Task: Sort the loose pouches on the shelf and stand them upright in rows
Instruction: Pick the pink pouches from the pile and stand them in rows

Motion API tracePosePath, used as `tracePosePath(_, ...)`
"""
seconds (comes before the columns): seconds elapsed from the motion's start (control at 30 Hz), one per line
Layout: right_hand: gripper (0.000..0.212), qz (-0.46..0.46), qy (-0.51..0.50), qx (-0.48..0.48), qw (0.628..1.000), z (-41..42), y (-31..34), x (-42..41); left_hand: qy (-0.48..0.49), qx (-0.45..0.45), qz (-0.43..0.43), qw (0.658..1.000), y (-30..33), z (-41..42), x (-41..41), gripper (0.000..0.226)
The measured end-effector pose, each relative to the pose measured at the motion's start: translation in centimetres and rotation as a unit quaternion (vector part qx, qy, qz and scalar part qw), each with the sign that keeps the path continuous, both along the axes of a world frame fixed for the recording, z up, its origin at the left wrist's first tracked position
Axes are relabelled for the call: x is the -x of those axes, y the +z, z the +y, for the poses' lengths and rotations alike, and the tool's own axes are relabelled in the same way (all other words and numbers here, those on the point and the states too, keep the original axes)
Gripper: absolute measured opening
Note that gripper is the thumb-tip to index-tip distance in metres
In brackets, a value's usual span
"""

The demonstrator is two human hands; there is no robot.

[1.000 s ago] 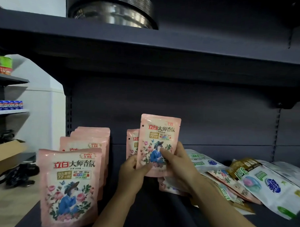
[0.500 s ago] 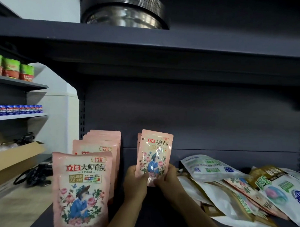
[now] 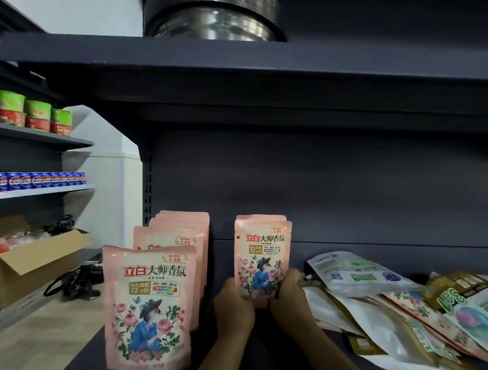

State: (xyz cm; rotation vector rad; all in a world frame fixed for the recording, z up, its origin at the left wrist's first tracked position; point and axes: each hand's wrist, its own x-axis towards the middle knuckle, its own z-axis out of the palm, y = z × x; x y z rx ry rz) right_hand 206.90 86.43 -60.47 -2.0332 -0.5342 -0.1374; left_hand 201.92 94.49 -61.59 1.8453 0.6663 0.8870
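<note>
Both hands grip one pink pouch upright on the dark shelf, the left hand at its lower left edge, the right hand at its lower right, fingers wrapped around its sides. Another pink pouch stands just behind it. To the left stands a pink row; to the right lies a loose pile, flat and overlapping.

pink pouches: glossy plastic film, smooth, printed
loose pouches: shiny plastic film, some wrinkled
shelf: dark matt painted metal
bowls: polished metal, reflecting
box: brown matt cardboard
floor: light wood look
</note>
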Motion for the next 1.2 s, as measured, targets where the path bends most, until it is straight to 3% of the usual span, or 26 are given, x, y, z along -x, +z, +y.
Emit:
tracePosePath(0.57,0.023,-0.02,-0.05,0.054,0.997,0.4,0.1,-0.4,-0.041,0.03,0.009,0.999,-0.6,1.0,-1.2,0.028)
tracePosePath(0.67,0.035,-0.012,-0.044,0.062,0.997,0.3,0.1,-0.3,-0.045,0.024,-0.008,0.999,-0.7,0.8,-1.1,0.031)
tracePosePath(0.8,0.07,0.0,-0.046,0.08,0.996,0.0,0.7,0.0,0.024,-0.075,-0.057,0.995,-0.2,0.0,-0.6,0.034)
tracePosePath(0.87,0.064,-0.003,-0.06,0.099,0.993,-0.7,1.6,0.0,0.04,-0.146,-0.051,0.987,0.4,-0.5,-0.1,0.021)
tracePosePath(0.97,0.035,-0.012,-0.059,0.133,0.989,-2.4,3.1,0.0,-0.05,-0.171,0.035,0.983,1.2,-1.6,0.3,0.007)
tracePosePath(1.07,0.03,-0.016,-0.027,0.139,0.99,-4.3,3.9,0.1,-0.158,-0.159,0.147,0.963,0.8,-2.9,-0.2,0.023)
tracePosePath(1.2,0.028,-0.025,-0.007,0.117,0.993,-5.6,3.7,0.9,-0.227,-0.154,0.143,0.951,0.5,-4.9,-1.0,0.022)
